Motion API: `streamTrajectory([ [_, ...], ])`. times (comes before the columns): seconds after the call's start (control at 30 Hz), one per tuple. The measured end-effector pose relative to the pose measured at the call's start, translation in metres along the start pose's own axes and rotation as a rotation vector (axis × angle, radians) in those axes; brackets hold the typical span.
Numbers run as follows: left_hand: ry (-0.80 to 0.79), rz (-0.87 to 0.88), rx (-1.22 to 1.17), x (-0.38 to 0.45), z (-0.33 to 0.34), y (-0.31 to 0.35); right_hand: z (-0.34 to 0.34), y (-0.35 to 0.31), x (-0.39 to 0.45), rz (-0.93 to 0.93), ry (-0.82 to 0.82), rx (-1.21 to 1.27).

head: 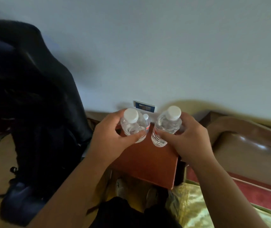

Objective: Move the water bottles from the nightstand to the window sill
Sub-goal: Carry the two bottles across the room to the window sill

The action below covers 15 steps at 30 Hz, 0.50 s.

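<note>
Head view, looking down at a reddish-brown nightstand set against a pale wall. Both hands are over its far end, each wrapped around a clear water bottle with a white cap.

Left hand: fingers curled around the left bottle, thumb across the near side of the body, cap poking out above the fist. Firm wrap, not a fingertip pinch.

Right hand: same kind of wrap on the right bottle, thumb lying across its lower body, fingers round the right side. This bottle tilts, with the cap leaning right and away and the base toward the camera.

Can't tell whether either base touches the nightstand top or sits just above it.

A third bottle stands between and behind the two held ones. Only its small white cap and a strip of red label show. No hand is on it.

On the wall just past the bottles: a small blue-faced wall plate.

Left of the nightstand a dark jacket drapes down to the floor. Right side: a brown padded headboard and, nearer, a bed with a yellow-green bedspread. Window sill not in frame.
</note>
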<state>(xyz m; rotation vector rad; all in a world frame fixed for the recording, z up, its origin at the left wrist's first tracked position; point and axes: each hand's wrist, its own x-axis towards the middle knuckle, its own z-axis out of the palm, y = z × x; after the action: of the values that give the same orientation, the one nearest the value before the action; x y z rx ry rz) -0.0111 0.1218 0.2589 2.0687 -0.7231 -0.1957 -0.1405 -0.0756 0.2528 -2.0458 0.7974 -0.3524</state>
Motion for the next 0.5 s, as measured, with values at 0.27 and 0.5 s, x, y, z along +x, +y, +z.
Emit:
streamTrajectory([
  [0.27, 0.194, 0.077, 0.005, -0.033, -0.059, 0.071, -0.048, -0.079, -0.024, -0.27, 0.007, 0.035],
  [0.5, 0.35, 0.139, -0.014, -0.064, -0.111, 0.094, -0.047, -0.129, -0.047, -0.384, -0.042, 0.103],
])
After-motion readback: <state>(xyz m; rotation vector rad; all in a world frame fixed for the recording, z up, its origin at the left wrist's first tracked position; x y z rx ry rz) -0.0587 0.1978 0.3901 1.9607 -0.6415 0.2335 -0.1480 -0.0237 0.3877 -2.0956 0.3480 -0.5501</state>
